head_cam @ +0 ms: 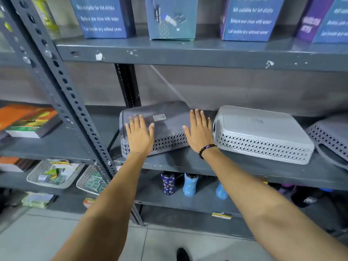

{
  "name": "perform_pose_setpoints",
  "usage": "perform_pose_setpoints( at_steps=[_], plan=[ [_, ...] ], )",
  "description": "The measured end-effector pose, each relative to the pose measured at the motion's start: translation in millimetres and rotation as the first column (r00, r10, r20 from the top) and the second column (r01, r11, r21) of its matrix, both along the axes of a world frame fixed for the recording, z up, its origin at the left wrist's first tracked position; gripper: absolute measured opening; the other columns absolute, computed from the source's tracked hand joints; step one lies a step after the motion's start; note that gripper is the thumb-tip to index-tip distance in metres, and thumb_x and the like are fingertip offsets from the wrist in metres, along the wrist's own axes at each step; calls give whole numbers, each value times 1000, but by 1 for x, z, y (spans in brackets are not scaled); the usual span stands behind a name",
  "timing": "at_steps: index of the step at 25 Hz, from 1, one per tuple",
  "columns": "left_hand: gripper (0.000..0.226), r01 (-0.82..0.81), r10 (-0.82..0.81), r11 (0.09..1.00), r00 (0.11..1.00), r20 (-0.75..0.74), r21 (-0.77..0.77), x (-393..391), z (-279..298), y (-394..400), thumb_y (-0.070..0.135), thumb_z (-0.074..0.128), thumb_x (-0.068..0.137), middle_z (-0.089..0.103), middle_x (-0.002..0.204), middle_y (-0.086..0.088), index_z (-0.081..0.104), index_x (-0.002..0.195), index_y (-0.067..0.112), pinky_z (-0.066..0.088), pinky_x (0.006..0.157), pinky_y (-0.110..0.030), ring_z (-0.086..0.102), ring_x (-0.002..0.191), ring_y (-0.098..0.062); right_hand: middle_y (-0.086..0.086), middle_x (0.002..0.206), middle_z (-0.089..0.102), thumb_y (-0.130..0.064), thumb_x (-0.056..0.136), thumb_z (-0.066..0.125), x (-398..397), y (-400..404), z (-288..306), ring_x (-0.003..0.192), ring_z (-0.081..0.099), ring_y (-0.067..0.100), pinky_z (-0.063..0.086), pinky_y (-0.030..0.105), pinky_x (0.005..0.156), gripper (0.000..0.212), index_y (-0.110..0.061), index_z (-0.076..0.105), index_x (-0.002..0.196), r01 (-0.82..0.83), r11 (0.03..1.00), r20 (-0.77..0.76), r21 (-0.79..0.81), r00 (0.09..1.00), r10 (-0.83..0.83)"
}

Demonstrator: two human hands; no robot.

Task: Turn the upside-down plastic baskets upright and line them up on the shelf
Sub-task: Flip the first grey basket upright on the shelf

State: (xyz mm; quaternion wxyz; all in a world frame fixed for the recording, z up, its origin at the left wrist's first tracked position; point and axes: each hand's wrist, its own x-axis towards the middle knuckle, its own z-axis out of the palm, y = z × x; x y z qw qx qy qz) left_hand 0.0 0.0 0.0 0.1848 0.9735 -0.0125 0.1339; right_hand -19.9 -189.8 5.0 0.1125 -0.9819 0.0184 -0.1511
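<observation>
Nearest to us, both forearms stretch forward over the floor toward the middle shelf (188, 162). Our left hand (139, 135) and right hand (199, 129) are open and flat, fingers spread, gripping nothing; they are set apart at either end of the dark grey basket (162, 119). The left palm appears to lie on the near left corner of its upturned bottom, while the right sits at its right edge, in the gap toward the next basket; whether that palm is touching we cannot tell. A beaded bracelet (206, 150) circles the right wrist.

Placing the hands wide like this makes sense to us: the basket is broad and shallow, so taking both ends should let us lift and roll it over without it twisting. It lies bottom up, its lattice wall facing us, a pale label (159, 117) between our hands.

Just right of the right hand a light grey basket (263, 132) also lies bottom up, and beyond it a third basket (331, 136) is only partly in frame. All three seem yet to be turned.

Further up, above our hands, blue boxes (103, 17) stand on the upper shelf.
</observation>
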Motion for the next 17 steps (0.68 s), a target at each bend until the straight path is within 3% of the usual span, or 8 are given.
perform_pose_setpoints(
  at_steps=[4, 6, 9, 14, 17],
  plan=[
    [58, -155, 153, 988, 986, -59, -24, 45, -3, 13, 36, 25, 101, 21, 157, -20, 23, 148, 1, 9, 121, -45, 16, 147, -34, 17, 156, 22, -46, 97, 26, 57, -9, 2, 146, 15, 33, 17, 54, 116, 66, -5, 17, 148, 129, 988, -167, 79, 979, -115],
    [57, -244, 233, 963, 967, -105, -111, 63, -4, 19, 34, 28, 100, 24, 155, -21, 25, 146, 1, 14, 121, -47, 18, 146, -35, 19, 154, 25, -48, 97, 26, 80, -9, 5, 144, 19, 35, 20, 55, 114, 68, -4, 18, 148, 155, 980, -209, 129, 970, -126],
    [62, -433, 357, 866, 886, -297, -250, 88, -1, 29, 42, 32, 98, 24, 156, -17, 26, 146, 3, 22, 118, -47, 23, 144, -34, 21, 153, 26, -50, 96, 29, 105, -10, 8, 141, 25, 37, 25, 54, 111, 71, -4, 17, 148, 216, 941, -335, 260, 934, -122],
    [65, -545, 421, 807, 801, -427, -228, 104, -3, 31, 51, 29, 96, 35, 149, -16, 29, 144, 7, 38, 107, -48, 40, 134, -37, 17, 153, 30, -47, 95, 37, 126, -13, 9, 139, 34, 34, 32, 43, 111, 69, -4, 24, 147, 286, 834, -482, 472, 876, -28],
    [66, -658, 478, 700, 721, -502, -279, 107, -2, 31, 52, 28, 96, 42, 145, -18, 32, 141, 4, 38, 104, -46, 45, 130, -37, 13, 142, 48, -35, 90, 51, 129, -17, 12, 128, 49, 31, 42, 35, 99, 54, -8, 43, 137, 322, 793, -507, 517, 862, -19]
  ],
)
